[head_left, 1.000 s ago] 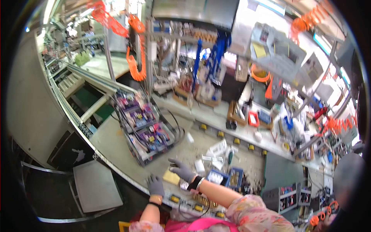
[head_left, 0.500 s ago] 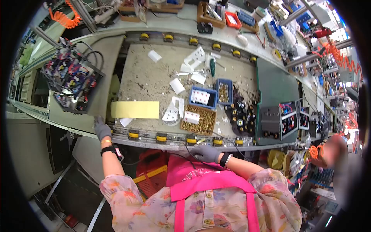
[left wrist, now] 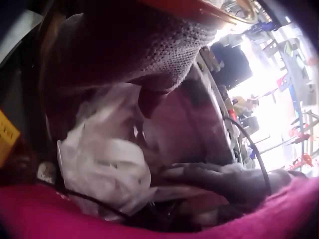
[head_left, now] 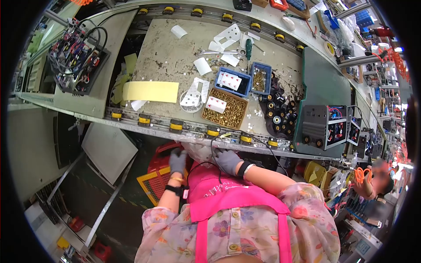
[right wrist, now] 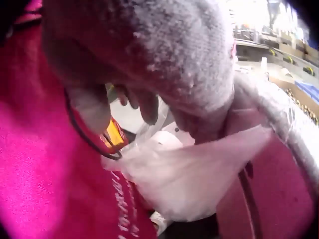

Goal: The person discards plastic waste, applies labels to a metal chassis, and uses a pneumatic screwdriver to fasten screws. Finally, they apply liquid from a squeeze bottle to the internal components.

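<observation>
Because it looks thin and limp, the plastic bag [right wrist: 184, 179], between the left hand [head_left: 177, 161] and right hand [head_left: 227, 161] by the near edge of the desk [head_left: 162, 57], should handle light and slippery; pinch its rim; shadowed, I cannot tell whether either hand's fingers grip it.

Over the remote feed I am logging two gloved hands: one left hand [head_left: 177, 162], one right hand [head_left: 227, 161]. I am listing one plastic bag [head_left: 198, 151] and one pink apron [head_left: 237, 199]. On the surface [head_left: 162, 57] I am counting two blue bins [head_left: 230, 91], one brass-parts box [head_left: 244, 115], one green-handled screwdriver [head_left: 248, 49], one wrench [head_left: 221, 52], one long yellow sheet [head_left: 151, 91]. I am tallying six yellow rollers [head_left: 176, 126] nearside, seven farside. Black round parts [head_left: 276, 107] are lying too heaped for counting.
</observation>
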Available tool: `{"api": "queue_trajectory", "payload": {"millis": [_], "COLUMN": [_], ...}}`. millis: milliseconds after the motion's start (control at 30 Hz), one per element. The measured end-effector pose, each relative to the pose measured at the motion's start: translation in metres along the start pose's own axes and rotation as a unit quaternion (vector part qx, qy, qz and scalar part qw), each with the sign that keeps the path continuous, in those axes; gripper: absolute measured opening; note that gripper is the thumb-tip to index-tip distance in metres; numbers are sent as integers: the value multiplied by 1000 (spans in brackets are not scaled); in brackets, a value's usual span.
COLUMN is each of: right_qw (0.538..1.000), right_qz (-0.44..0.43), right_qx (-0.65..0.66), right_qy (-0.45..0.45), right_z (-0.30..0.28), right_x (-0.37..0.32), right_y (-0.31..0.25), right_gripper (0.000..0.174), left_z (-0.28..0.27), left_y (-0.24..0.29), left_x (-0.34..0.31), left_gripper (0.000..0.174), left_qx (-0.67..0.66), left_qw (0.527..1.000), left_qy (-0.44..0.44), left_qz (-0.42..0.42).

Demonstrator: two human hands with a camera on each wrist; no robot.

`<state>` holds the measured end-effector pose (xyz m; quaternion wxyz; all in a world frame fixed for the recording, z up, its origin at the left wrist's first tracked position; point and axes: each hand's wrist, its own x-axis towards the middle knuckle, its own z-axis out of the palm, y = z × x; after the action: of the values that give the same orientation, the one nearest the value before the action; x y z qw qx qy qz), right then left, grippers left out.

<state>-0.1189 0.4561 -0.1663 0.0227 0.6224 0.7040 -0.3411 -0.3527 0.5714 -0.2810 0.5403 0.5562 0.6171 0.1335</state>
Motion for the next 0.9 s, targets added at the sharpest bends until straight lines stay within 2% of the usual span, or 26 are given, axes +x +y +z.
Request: {"api": "queue_trajectory", "payload": {"millis": [33, 67, 100, 167, 200, 267, 300, 333, 367, 400, 433, 467, 500, 533, 600, 633, 667, 700, 733, 767, 800, 867, 900], "right_qw": [1000, 997, 990, 971, 955, 973, 980, 985, 998, 999, 986, 954, 932, 892, 890, 888, 883, 883, 875, 905, 929, 960, 975], "right_qz": [14, 50, 86, 71, 65, 60, 50, 38, -6, -19, 11, 39, 74, 51, -2, -54, -106, -122, -83, -68, -53, -14, -8], "right_qx": [-17, -18, -23, -54, -71, -82, -84, -86, -49, 5, 119, 233, 247, 291, 279, 283, 285, 356, 432, 361, 288, 210, 186], "right_qy": [-2, -55, -109, -223, -280, -207, -175, -141, 39, 44, 117, 185, 256, 343, 361, 359, 358, 281, 200, 214, 227, 185, 120], "right_z": [22, 31, 40, 20, 15, 21, 16, 14, 24, 8, 6, 4, -7, -18, -43, -53, -60, -62, -52, -30, -9, 7, 14], "right_x": [2, 3, 4, -1, -8, -26, -36, -46, -60, -69, -75, -81, -91, -94, -100, -99, -94, -87, -73, -54, -35, -10, 3], "right_y": [5, 5, 6, 2, 0, 2, 5, 7, 17, 19, 22, 24, 20, 15, -6, -22, -39, -51, -57, -54, -49, -51, -48], "right_gripper": [36, 37, 37, 32, 30, 30, 31, 32, 22, 27, 29, 31, 32, 28, 31, 30, 30, 36, 43, 48, 52, 55, 59], "left_z": [11, 22, 36, 60, 69, 84, 86, 89, 85, 81, 73, 63, 54, 49, 41, 34, 32, 30, 28, 25, 24, 20, 20], "left_y": [22, 51, 55, 56, 52, 36, 7, -38, -52, -59, -42, -23, -3, 2, 9, 29, 31, 31, 50, 70, 83, 98, 108], "left_x": [-17, -27, -28, -35, -38, -40, -37, -31, -38, -44, -59, -77, -93, -106, -131, -146, -153, -161, -169, -181, -185, -187, -187], "left_gripper": [57, 71, 74, 80, 77, 72, 57, 40, 35, 31, 29, 28, 26, 25, 24, 22, 22, 22, 22, 19, 18, 16, 14], "left_qx": [73, 143, 167, 214, 224, 240, 154, 108, 98, 88, 80, 72, 66, 36, -25, 32, -8, -48, -88, -169, -193, -241, -287], "left_qw": [994, 978, 971, 952, 946, 930, 956, 974, 980, 985, 987, 989, 990, 992, 991, 992, 993, 991, 987, 980, 977, 968, 957], "left_qy": [-27, -55, -50, -44, -8, 66, 104, 103, 97, 94, 98, 103, 108, 116, 129, 119, 118, 116, 115, 98, 88, 69, 44], "left_qz": [-71, -141, -165, -214, -233, -270, -226, -173, -142, -111, -97, -82, -68, -36, 29, 8, 27, 46, 65, 45, 31, 4, 8]}}
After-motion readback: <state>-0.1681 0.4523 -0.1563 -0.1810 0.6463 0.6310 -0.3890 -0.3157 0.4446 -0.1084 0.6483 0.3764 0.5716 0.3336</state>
